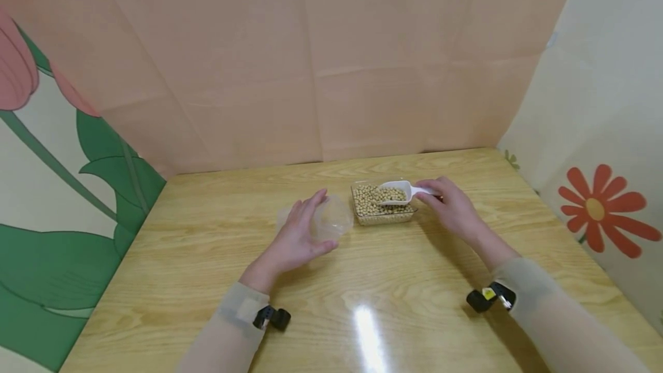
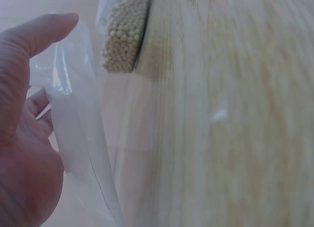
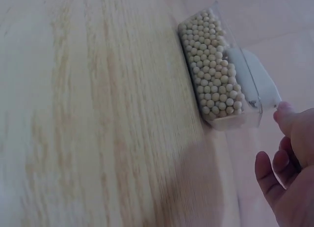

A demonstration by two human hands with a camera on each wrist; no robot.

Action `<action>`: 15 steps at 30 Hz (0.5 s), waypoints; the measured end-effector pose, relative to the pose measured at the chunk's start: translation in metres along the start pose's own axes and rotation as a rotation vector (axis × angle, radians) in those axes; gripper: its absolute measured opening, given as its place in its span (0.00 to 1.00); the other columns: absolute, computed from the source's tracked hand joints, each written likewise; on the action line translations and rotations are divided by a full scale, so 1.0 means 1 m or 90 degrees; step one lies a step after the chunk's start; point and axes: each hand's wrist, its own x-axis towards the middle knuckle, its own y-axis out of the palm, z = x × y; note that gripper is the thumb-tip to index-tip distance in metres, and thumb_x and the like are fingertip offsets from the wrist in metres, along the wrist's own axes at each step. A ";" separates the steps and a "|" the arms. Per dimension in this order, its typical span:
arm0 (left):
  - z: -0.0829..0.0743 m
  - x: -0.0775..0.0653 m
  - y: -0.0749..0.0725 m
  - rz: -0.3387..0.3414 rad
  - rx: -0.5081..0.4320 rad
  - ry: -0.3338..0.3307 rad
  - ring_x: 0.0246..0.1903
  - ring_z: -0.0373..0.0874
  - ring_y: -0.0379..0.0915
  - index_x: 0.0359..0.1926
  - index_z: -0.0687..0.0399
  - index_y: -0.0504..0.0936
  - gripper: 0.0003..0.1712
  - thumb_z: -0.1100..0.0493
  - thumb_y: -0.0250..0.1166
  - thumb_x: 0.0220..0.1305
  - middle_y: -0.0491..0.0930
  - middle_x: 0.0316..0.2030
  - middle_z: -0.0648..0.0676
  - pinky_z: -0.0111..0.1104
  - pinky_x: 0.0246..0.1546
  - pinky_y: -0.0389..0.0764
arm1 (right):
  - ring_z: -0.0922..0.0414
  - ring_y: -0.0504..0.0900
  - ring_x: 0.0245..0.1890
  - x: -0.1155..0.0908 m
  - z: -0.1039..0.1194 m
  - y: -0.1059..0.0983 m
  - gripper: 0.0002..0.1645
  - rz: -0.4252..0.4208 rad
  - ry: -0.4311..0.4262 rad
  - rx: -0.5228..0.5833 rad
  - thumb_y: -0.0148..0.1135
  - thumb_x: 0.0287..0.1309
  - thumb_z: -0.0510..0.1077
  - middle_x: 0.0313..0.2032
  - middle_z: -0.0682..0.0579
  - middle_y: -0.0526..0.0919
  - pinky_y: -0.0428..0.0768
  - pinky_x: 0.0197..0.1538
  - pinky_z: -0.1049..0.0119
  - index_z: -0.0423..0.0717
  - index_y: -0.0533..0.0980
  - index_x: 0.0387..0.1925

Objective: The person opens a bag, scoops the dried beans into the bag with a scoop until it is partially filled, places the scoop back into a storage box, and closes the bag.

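Observation:
A clear plastic box (image 1: 385, 219) full of round, pale beans (image 1: 366, 200) stands toward the back of the table. My right hand (image 1: 449, 207) pinches the handle of a white scoop (image 1: 407, 187), whose bowl rests among the beans and carries some of them. In the right wrist view the scoop (image 3: 257, 82) shows behind the box's clear wall. Left of the box, my left hand (image 1: 296, 238) holds a translucent plastic bag (image 1: 334, 219), thumb and fingers spread around its side. The bag (image 2: 81, 124) shows close beside the palm in the left wrist view.
The wooden table (image 1: 383, 286) reaches back to a wall covered in pinkish sheeting (image 1: 311, 62). A side wall with a painted red flower (image 1: 595, 210) borders the right, and painted green leaves (image 1: 41, 269) are on the left. Each forearm wears a small black camera.

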 end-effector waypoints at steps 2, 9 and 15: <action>0.000 0.000 0.001 0.000 -0.002 -0.005 0.83 0.56 0.54 0.90 0.51 0.44 0.70 0.52 0.84 0.63 0.63 0.83 0.57 0.56 0.85 0.37 | 0.50 0.77 0.40 -0.001 0.000 0.000 0.18 -0.004 -0.003 -0.014 0.65 0.81 0.45 0.43 0.43 0.80 0.76 0.42 0.58 0.37 0.85 0.62; 0.000 0.000 0.002 0.000 -0.008 -0.021 0.84 0.57 0.51 0.90 0.49 0.45 0.70 0.53 0.85 0.63 0.63 0.83 0.55 0.56 0.85 0.38 | 0.51 0.76 0.38 0.000 0.001 -0.002 0.18 -0.016 -0.021 -0.045 0.66 0.81 0.46 0.42 0.45 0.81 0.75 0.40 0.56 0.39 0.86 0.60; 0.001 0.000 0.001 -0.001 -0.013 -0.016 0.84 0.58 0.50 0.90 0.48 0.44 0.69 0.53 0.84 0.63 0.63 0.83 0.55 0.57 0.85 0.37 | 0.47 0.80 0.46 -0.002 -0.002 -0.004 0.21 0.007 0.016 -0.003 0.63 0.83 0.48 0.48 0.41 0.82 0.78 0.47 0.54 0.38 0.84 0.64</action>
